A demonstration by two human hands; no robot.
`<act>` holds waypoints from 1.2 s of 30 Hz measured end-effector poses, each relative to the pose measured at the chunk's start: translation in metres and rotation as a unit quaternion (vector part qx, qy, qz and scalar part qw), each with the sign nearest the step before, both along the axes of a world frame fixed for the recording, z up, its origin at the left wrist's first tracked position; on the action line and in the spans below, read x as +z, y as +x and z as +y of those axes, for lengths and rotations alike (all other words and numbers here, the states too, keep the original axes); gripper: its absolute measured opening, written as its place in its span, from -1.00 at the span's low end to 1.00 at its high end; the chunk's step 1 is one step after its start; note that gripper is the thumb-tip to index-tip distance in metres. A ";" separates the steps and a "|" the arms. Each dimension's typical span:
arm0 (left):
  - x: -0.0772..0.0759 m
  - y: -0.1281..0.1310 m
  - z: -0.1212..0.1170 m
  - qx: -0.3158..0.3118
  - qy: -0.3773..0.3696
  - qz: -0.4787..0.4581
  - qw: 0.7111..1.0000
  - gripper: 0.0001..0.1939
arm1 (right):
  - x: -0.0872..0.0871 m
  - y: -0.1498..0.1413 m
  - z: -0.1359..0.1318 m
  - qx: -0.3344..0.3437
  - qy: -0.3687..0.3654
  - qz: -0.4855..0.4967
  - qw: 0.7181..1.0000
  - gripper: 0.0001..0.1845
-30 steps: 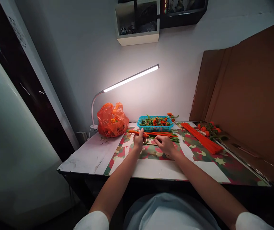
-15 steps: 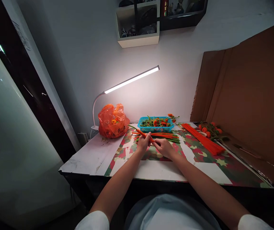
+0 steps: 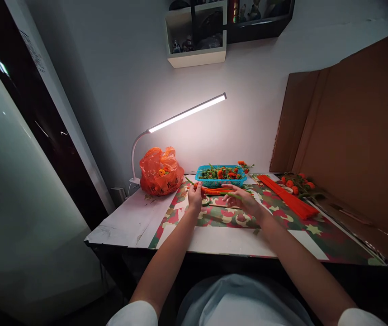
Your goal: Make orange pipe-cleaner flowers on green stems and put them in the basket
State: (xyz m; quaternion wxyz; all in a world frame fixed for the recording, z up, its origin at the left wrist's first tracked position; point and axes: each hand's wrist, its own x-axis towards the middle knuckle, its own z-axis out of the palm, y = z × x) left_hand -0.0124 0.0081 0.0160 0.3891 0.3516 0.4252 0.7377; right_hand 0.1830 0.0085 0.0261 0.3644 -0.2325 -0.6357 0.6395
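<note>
My left hand (image 3: 195, 198) is closed round the end of an orange, coiled fuzzy stem (image 3: 211, 191) with a green tip sticking up to the left. To its right, my right hand (image 3: 244, 201) hovers over the table with its fingers apart. A thin green strip (image 3: 234, 196) crosses by those fingers; whether they touch it is unclear. Orange and green fuzzy stems lie behind the hands, partly covered. Just below the left hand's fingers are a roll of tape (image 3: 206, 200) and a thin stick (image 3: 219, 206).
A blue basket (image 3: 221, 183) of orange flowers and green stems stands at the back. An orange plastic bag (image 3: 160, 174) sits left, beside a lit lamp (image 3: 187, 113). Right are a red-orange bundle of stems (image 3: 287, 197), flowers (image 3: 294, 188) and a cardboard panel (image 3: 357, 136).
My hands have moved apart. The right hand has left the orange stem, shifting right and opening its fingers; the left still holds it, slightly further left. The tape roll and stick have come into view.
</note>
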 end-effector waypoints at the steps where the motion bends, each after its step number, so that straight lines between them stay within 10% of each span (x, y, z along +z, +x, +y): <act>1: -0.001 0.000 0.001 0.000 0.001 0.009 1.000 -0.60 | 0.001 0.003 0.001 -0.005 0.001 0.022 1.000 -0.56; 11: -0.011 0.011 -0.008 -0.156 0.009 0.264 0.952 -0.68 | -0.013 -0.009 0.018 -0.298 0.145 0.039 0.943 -0.57; 19: -0.006 0.018 -0.022 -0.296 0.054 0.356 0.885 -0.80 | -0.023 -0.029 0.011 -0.224 0.092 0.012 0.970 -0.43; 36: 0.000 0.022 -0.025 -0.274 -0.022 0.193 0.942 -0.50 | -0.018 -0.034 0.007 -0.203 -0.091 0.224 0.949 -0.55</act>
